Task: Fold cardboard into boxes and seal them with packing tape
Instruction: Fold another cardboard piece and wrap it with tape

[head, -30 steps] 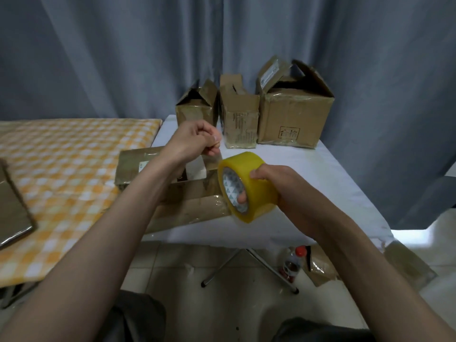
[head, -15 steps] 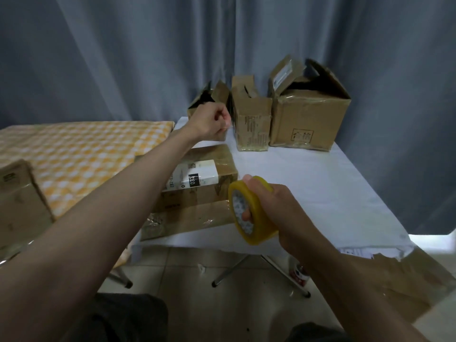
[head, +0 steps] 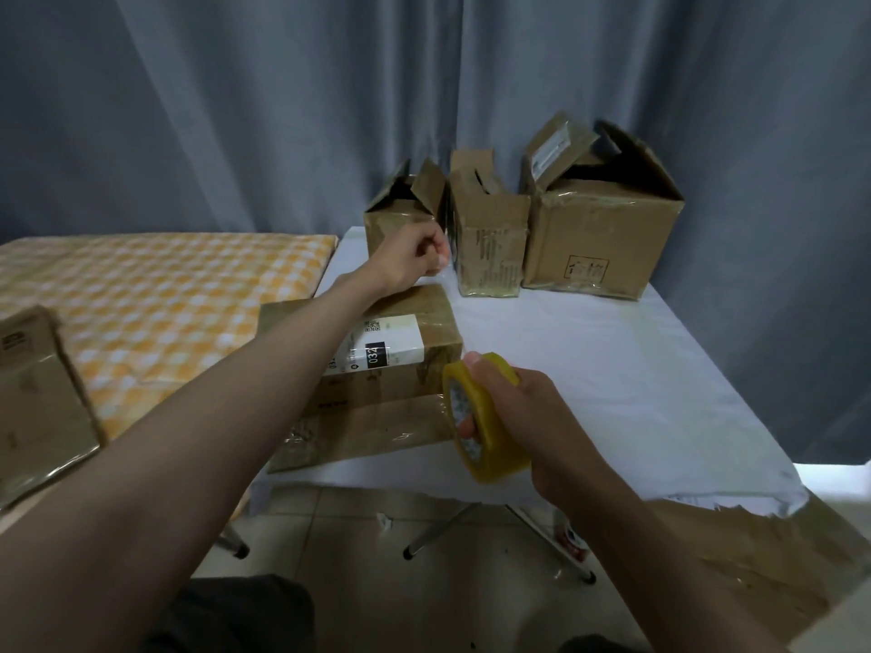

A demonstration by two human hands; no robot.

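On a white table (head: pixel 589 369) before grey curtains, the right hand (head: pixel 528 417) holds a yellow tape roll (head: pixel 490 445) in its grip beside a flattened box (head: pixel 400 369). The left hand (head: pixel 410 261) pinches the tape end above it.

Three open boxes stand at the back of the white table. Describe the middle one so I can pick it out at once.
On the white table, against the grey curtain, three open boxes stand in a row. The middle box is the narrowest, taller than wide, with dark print down its front.
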